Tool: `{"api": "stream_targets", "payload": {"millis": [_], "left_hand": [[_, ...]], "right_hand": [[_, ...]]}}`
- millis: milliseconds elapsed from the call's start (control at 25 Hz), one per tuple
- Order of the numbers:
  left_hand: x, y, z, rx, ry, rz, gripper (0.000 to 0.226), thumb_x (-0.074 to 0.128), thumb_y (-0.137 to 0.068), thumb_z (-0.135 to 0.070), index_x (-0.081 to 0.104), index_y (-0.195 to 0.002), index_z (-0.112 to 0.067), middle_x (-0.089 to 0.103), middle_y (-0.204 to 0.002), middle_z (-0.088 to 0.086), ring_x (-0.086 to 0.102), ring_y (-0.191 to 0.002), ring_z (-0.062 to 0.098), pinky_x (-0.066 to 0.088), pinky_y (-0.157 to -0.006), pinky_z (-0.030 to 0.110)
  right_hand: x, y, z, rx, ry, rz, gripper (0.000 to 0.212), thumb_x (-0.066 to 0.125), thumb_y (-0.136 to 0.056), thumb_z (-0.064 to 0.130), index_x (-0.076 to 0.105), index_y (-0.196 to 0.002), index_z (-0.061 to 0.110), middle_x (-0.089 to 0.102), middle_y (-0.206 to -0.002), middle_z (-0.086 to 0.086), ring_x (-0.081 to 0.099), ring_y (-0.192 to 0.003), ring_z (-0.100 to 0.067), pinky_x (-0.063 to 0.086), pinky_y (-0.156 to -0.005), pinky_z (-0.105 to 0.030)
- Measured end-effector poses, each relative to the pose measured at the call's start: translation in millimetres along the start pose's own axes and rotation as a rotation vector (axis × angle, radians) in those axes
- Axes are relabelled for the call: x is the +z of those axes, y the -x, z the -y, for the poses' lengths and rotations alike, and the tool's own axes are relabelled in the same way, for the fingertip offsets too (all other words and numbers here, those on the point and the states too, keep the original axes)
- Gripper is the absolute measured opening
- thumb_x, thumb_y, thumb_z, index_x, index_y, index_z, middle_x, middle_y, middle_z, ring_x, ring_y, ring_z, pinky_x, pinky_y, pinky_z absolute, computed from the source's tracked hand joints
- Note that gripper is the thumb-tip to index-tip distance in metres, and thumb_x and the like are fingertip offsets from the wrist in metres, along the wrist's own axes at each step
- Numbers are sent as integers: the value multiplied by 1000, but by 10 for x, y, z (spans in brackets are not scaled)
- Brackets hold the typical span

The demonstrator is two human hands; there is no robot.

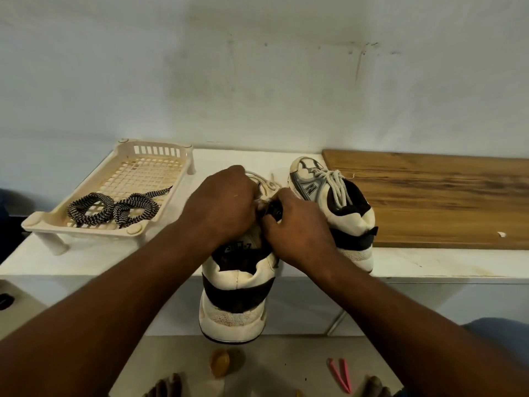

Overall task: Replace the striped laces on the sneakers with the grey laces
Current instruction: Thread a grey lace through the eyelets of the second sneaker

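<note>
Two white, grey and black sneakers stand on a white table (100, 262), heels toward me. The near sneaker (237, 293) overhangs the table's front edge. My left hand (226, 202) and my right hand (294, 224) meet over its tongue, fingers curled and pinching the pale grey lace (269, 186), whose loops show just beyond my knuckles. The far sneaker (337, 207) at the right is laced with a grey lace (335, 181). The black-and-white striped laces (114, 209) lie piled in a cream plastic basket (40, 224) at the left.
A wooden board (443, 202) lies on the table to the right, against the wall. On the floor below are a yellow object (220, 362) and pink tweezers (340, 373). The basket stands on short legs near the table's left edge.
</note>
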State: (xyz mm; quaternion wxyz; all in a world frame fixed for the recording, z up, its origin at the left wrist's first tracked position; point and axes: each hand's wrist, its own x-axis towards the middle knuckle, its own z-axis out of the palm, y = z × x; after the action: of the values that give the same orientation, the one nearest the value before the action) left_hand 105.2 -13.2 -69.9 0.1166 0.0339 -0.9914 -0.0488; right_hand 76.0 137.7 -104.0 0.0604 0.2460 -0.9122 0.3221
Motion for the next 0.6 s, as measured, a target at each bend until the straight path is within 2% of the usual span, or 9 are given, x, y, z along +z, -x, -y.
{"api": "stream_targets", "payload": {"millis": [80, 160, 200, 240, 280, 360, 440, 520, 600], "left_hand": [[-48, 2, 27, 50, 198, -53, 21, 64, -97, -35, 78, -95, -19, 52, -94, -3, 59, -90, 18, 41, -72, 31], [-209, 59, 22, 63, 577, -55, 16, 67, -97, -30, 77, -88, -21, 63, -107, -9, 62, -98, 10, 44, -79, 26], [-327, 119, 3, 75, 816, 27, 18, 65, -98, -29, 75, -86, -19, 68, -113, -10, 65, -94, 8, 47, -79, 26], [-461, 190, -33, 117, 1046, 153, 22, 62, -100, -28, 73, -86, -15, 73, -111, -4, 65, -78, 9, 47, -69, 26], [-598, 266, -72, 174, 1215, 263, 25, 60, -100, -28, 69, -84, -11, 76, -101, 5, 55, -58, 13, 41, -55, 24], [-769, 346, -97, 195, 1363, 311, 30, 59, -98, -30, 62, -75, -12, 66, -73, 14, 34, -45, 16, 24, -47, 26], [-741, 290, -76, 81, 1130, 117, 32, 69, -93, -38, 57, -73, -16, 56, -63, 6, 40, -48, 16, 28, -50, 27], [-511, 179, 6, -24, 511, -79, 27, 73, -85, -52, 60, -90, -29, 62, -75, -8, 58, -68, 12, 42, -61, 29], [-313, 136, 84, -74, 184, 20, 33, 69, -83, -60, 61, -105, -37, 68, -90, -8, 64, -84, 18, 51, -72, 33]], "right_hand": [[-8, -1, -7, -5, -10, 13, 22, 58, -95, 30, 59, -112, 17, 67, -91, 0, 63, -81, -19, 52, -67, -33], [-9, -8, -28, -16, -17, 16, 19, 57, -95, 30, 58, -108, 16, 65, -85, 1, 62, -77, -19, 53, -65, -35], [-4, -10, -34, -17, -17, 15, 19, 57, -94, 31, 57, -107, 17, 64, -84, 1, 62, -75, -19, 54, -65, -36], [4, -11, -40, -21, -15, 8, 22, 55, -93, 33, 57, -107, 17, 64, -83, 0, 62, -74, -20, 54, -64, -36], [12, -14, -47, -23, -8, 0, 25, 51, -91, 37, 57, -105, 17, 64, -82, 0, 62, -73, -21, 53, -64, -36], [20, -23, -43, -5, 9, 4, 28, 48, -89, 40, 56, -103, 17, 63, -81, 0, 60, -72, -20, 50, -63, -34], [18, -21, -41, 18, 21, 23, 22, 55, -94, 35, 56, -107, 18, 63, -82, 1, 61, -75, -18, 49, -63, -32], [5, -10, -37, 17, 20, 21, 21, 57, -94, 34, 55, -109, 19, 61, -82, 4, 59, -74, -15, 44, -58, -29], [2, -6, -29, 13, 5, 18, 21, 59, -94, 34, 55, -109, 19, 60, -82, 5, 58, -74, -12, 41, -56, -26]]}}
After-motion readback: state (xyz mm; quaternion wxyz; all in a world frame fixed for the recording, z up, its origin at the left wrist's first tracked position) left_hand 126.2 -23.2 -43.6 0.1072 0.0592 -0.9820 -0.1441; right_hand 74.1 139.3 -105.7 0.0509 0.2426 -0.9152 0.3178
